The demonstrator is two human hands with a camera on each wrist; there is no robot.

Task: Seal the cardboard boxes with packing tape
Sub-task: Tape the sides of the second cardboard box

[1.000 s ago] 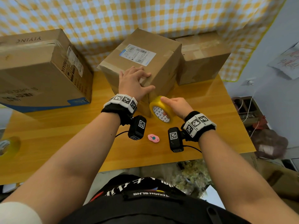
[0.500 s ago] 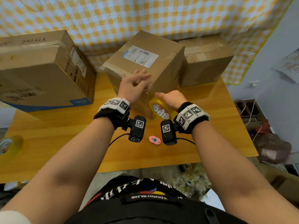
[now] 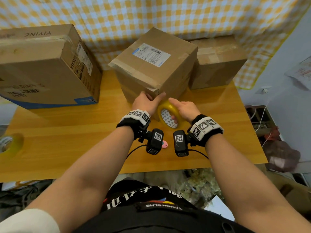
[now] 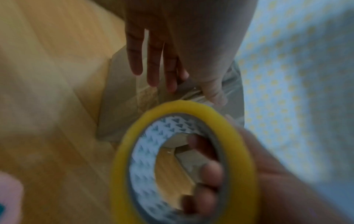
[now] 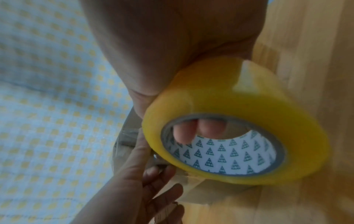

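The middle cardboard box [image 3: 151,68] with a white shipping label stands on the wooden table [image 3: 67,140], one corner toward me. My left hand [image 3: 149,101] presses its straight fingers [image 4: 153,60] flat against the box's near face by the lower corner, where clear tape lies on the cardboard. My right hand [image 3: 184,109] grips a yellow roll of packing tape [image 3: 168,107], fingers [image 4: 208,171] curled through its core. The tape roll [image 5: 220,94] sits right against the box corner, touching the left hand [image 5: 134,181].
A large box [image 3: 42,68] stands at the left and another box [image 3: 217,64] at the back right. A pink cutter [image 3: 164,145] lies under my wrists. A second tape roll [image 3: 10,145] lies at the far left. A checked cloth [image 3: 151,14] hangs behind.
My left hand has slid down from the box's top edge to its lower near corner. My right hand has brought the tape roll left, up against that corner.
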